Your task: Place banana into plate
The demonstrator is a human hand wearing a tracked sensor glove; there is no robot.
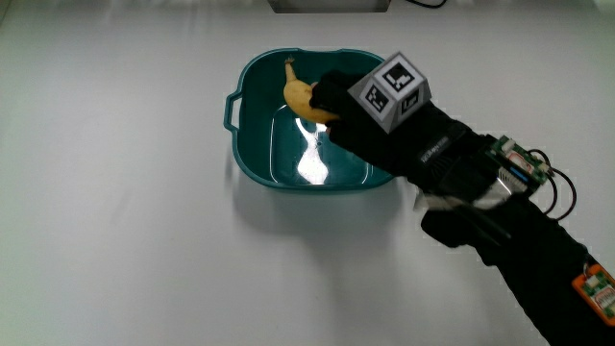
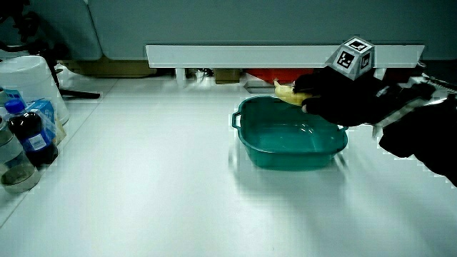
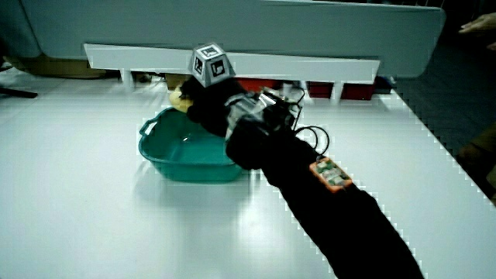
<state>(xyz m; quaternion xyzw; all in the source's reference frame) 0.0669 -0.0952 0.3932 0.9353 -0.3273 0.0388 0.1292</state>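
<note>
**White tabletop: banana held over teal plate**

White tabletop (image 1: 125, 240) carries a teal plate (image 1: 252, 168), a deep dish with a handle tab on its rim and a bright glare patch on its floor. In both side views a low pale partition (image 2: 214, 54) runs along the tabletop's edge farthest from the person.

Grip state: the hand (image 1: 384, 130), in a black glove, has its fingers curled around one end of the banana (image 1: 299, 96), pinching it. The banana's free end and stem project out of the grip. In a side view the banana (image 2: 284, 91) sits above the plate rim and does not rest on the plate floor. It hangs over the part of the plate farther from the person.

The hand is positioned over the plate; the forearm extends from it toward the person.

Markings: a small cube (image 1: 389, 91) on the back of the hand bears black-and-white square patterns. No readable text is visible on it.

Bottles and containers (image 2: 28, 128) stand at the tabletop's edge, well apart from the plate; their labels cannot be read.
</note>
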